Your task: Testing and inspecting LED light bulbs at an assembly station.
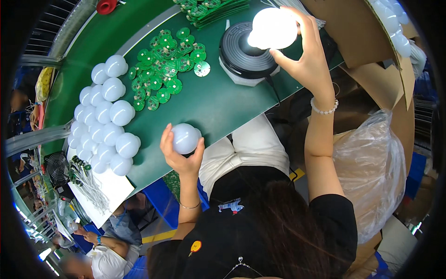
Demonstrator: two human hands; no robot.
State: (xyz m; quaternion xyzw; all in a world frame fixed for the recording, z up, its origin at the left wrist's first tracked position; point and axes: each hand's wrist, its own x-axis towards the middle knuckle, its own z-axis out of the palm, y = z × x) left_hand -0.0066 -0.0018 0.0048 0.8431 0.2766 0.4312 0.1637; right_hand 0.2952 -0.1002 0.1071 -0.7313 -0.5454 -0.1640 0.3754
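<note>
My right hand grips a brightly lit white bulb between thumb and fingers. The glowing bulb is over the edge of a round black device with a ringed top and a cable; whether they touch I cannot tell. Nearer to me, my left hand is wrapped round an unlit white globe bulb just above the green tabletop. Between the hands and the bulb pile lie many small round green circuit boards, one of them turned pale side up.
Several white globe bulbs are heaped at the table's left. Below them, white wires lie on a white sheet. Stacked green board panels sit at the far edge. Right of me stands a cardboard box and clear plastic. Another person sits lower left.
</note>
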